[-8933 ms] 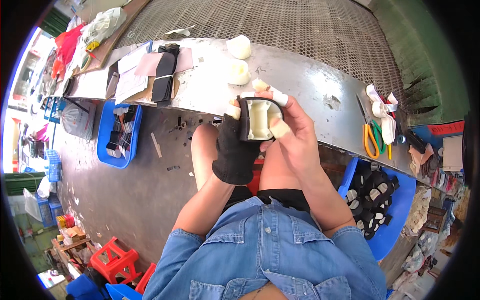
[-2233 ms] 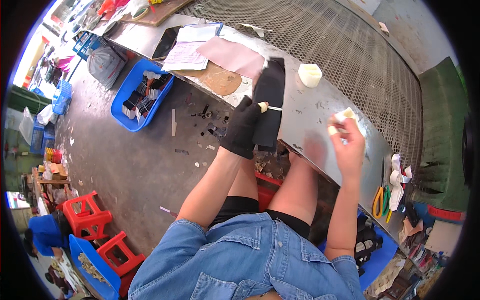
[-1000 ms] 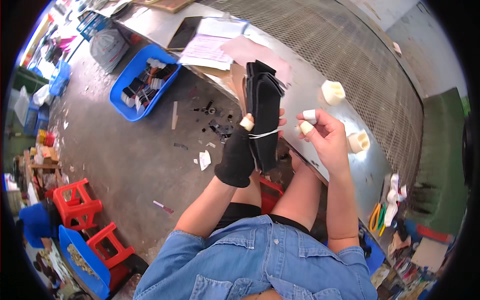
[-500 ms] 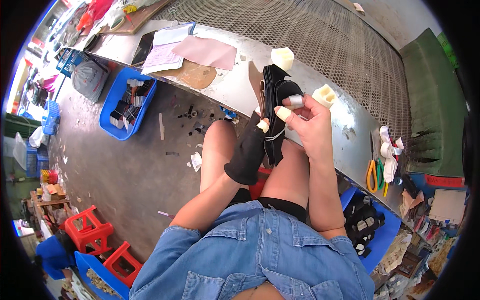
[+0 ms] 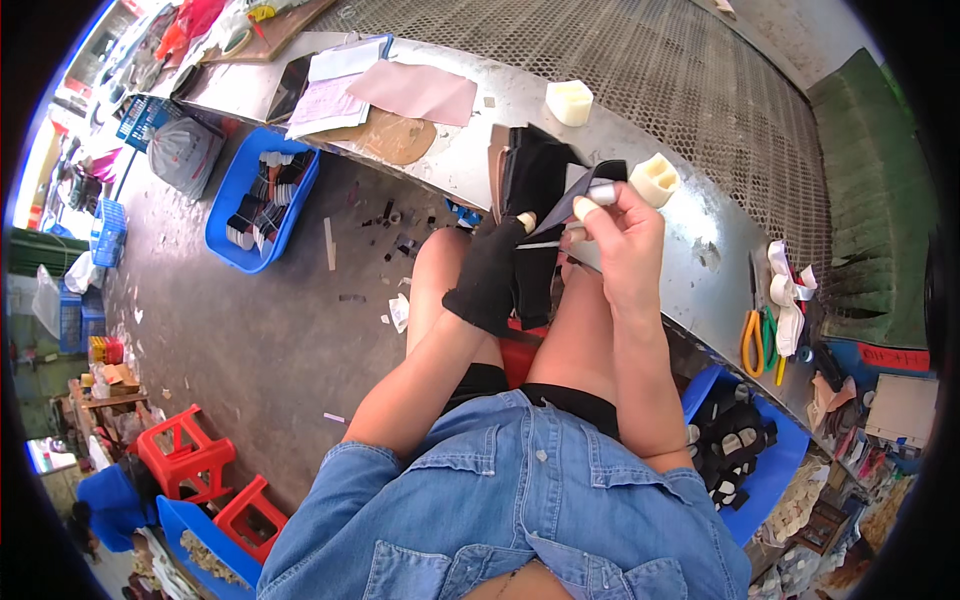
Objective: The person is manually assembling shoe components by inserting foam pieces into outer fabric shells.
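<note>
My left hand [image 5: 486, 272], in a black glove with a covered thumb tip, is closed around a bundle of flat black pieces [image 5: 536, 172] above my knees. Brown pieces [image 5: 498, 160] stick out along the bundle's left side, and a pale band crosses its middle. My right hand [image 5: 630, 240], with pale covers on its fingertips, pinches one dark strip [image 5: 580, 190] that is bent away from the bundle to the right. The strip's lower end is hidden among the other pieces and the fingers.
Two cream-coloured blocks [image 5: 569, 102] [image 5: 655, 180] stand on the metal bench [image 5: 450, 75]. Yellow-handled scissors [image 5: 752, 342] lie at its right end, pink sheets [image 5: 415, 96] further left. A blue bin of pieces [image 5: 212, 225] sits on the floor; another blue bin [image 5: 775, 490] is at my right.
The bundle has fanned wider and tipped slightly left. My right hand has pulled one dark strip out to the right, away from the others.
</note>
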`<state>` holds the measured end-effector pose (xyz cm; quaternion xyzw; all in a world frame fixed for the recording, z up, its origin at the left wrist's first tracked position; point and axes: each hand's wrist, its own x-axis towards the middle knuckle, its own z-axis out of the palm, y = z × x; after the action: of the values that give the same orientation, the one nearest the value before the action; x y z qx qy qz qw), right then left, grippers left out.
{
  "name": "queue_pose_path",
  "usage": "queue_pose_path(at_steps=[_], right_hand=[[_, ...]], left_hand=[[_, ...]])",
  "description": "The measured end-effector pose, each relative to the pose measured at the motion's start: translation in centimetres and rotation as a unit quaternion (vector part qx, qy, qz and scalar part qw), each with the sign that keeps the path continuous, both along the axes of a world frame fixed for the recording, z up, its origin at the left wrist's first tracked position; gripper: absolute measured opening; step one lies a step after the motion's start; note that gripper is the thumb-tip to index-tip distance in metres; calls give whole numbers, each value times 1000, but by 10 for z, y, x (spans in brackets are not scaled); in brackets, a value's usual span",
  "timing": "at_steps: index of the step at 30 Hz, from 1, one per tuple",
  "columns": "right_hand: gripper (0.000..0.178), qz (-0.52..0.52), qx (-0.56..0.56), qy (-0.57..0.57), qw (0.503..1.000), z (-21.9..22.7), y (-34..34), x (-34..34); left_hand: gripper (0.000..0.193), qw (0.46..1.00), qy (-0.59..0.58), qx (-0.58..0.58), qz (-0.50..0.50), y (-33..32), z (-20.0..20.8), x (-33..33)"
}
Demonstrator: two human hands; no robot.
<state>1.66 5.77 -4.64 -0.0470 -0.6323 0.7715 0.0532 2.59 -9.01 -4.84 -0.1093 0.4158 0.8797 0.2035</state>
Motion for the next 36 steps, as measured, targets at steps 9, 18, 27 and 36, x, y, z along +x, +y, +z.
queue_pose_path(at_steps=[9,18,27,36], right_hand=[[4,-144,-34,196,969,48,74,-1],[6,-53,-49,87,994,1,81,24],[31,80,7,74,994,-21,76,35],[22,-167,-103,84,977,-17,92,32]], left_hand=[[50,991,110,39,-62,-38,-45,-74],[35,810,254,-517,110,-36,-1,-104],[22,934,256,-221,-112,34,1,-28],[21,924,224,-204,-232,14,-39,-29]])
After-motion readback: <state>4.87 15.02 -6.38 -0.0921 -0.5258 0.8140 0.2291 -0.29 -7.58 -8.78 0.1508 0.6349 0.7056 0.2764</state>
